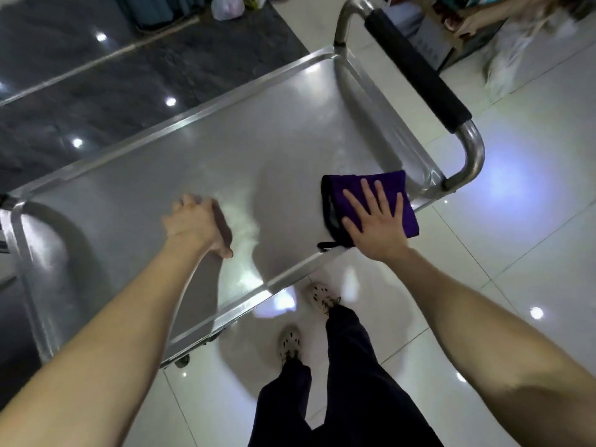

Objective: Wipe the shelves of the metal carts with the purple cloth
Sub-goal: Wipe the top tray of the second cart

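Pressing the folded cloth (371, 201) flat under our spread right hand (375, 224) at the shelf's (193, 175) near right corner, beside the handle (416, 69), for wiping contact, we rest our left hand (196, 225), half-curled and empty, mid-shelf, likely steadying the cart.

Standing right by the metal cart (180, 175) here. Its top shelf is bare steel with a raised rim, and the purple cloth (371, 201) sits folded at the corner of the cart nearest the handle (416, 72), which has a black foam grip. The right hand (375, 224) lies flat on the cloth, fingers spread, pressing it to the shelf. The left hand (196, 224) rests on the shelf toward the cart's middle, fingers curled down, well apart from the cloth. Beside the cart's near edge, two feet in pale clogs (290, 343) stand on glossy white tile (516, 240).
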`<control>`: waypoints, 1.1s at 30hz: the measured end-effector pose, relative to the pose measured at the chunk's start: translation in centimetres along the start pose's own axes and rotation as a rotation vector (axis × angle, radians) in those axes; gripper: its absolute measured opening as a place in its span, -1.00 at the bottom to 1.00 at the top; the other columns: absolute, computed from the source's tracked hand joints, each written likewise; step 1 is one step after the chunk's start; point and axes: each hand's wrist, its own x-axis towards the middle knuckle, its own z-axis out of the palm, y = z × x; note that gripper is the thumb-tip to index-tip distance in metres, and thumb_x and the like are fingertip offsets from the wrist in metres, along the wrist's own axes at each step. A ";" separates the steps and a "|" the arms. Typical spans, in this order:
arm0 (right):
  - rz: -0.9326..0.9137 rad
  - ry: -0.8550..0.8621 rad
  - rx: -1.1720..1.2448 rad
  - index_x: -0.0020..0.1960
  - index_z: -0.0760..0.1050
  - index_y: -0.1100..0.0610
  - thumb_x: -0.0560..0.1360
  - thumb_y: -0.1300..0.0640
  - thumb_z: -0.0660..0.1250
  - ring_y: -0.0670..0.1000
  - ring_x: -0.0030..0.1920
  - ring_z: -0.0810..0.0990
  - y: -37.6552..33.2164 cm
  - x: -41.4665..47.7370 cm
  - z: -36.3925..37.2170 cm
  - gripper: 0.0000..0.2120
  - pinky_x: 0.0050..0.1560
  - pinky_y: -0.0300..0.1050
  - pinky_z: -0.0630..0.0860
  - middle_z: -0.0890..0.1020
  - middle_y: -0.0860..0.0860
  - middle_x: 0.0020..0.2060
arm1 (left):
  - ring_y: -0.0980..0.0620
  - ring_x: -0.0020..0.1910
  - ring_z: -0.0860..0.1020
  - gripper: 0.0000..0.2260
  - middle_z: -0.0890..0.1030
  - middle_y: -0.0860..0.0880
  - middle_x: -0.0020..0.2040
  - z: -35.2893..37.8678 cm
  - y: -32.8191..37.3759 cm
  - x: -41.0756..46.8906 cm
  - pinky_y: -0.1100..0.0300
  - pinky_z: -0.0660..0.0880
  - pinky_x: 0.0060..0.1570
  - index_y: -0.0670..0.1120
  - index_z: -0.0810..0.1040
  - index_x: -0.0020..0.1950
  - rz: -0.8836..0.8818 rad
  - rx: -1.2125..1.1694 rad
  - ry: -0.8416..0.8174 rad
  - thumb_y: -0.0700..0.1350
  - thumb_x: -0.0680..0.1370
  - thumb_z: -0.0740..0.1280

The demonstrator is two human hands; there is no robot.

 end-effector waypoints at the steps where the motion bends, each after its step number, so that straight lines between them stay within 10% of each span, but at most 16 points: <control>1: 0.000 0.004 0.008 0.75 -0.17 -0.26 0.72 -0.37 -0.16 0.07 0.73 -0.34 -0.2 -0.1 0.1 -0.37 0.63 0.42 -0.33 -0.24 -0.05 0.75 | -0.28 0.49 0.40 0.11 0.36 -0.22 0.49 -0.8 1.7 0.7 -0.17 0.49 0.43 0.03 0.40 0.54 0.047 -0.066 0.022 0.23 0.08 0.79; 17: -0.059 0.079 0.074 0.75 -0.12 -0.29 0.71 -0.40 -0.05 0.11 0.75 -0.25 7.9 9.3 -2.7 -0.34 0.65 0.43 -0.23 -0.15 -0.03 0.77 | -0.30 0.70 0.08 0.32 0.06 -0.13 0.75 -2.4 8.5 8.5 -0.30 0.28 0.59 0.13 0.00 0.78 0.096 -0.092 -0.042 0.31 0.22 0.72; 33: -0.378 0.013 -0.014 0.72 -0.20 -0.35 0.62 -0.50 -0.17 0.22 0.71 -0.36 -6.4 39.5 -11.1 -0.29 0.57 0.55 -0.36 -0.29 0.01 0.75 | -0.20 0.75 -0.03 0.32 -0.10 -0.02 0.79 -2.2 8.3 11.2 -0.25 0.22 0.65 0.22 -0.14 0.77 0.045 -0.087 -0.036 0.37 0.26 0.66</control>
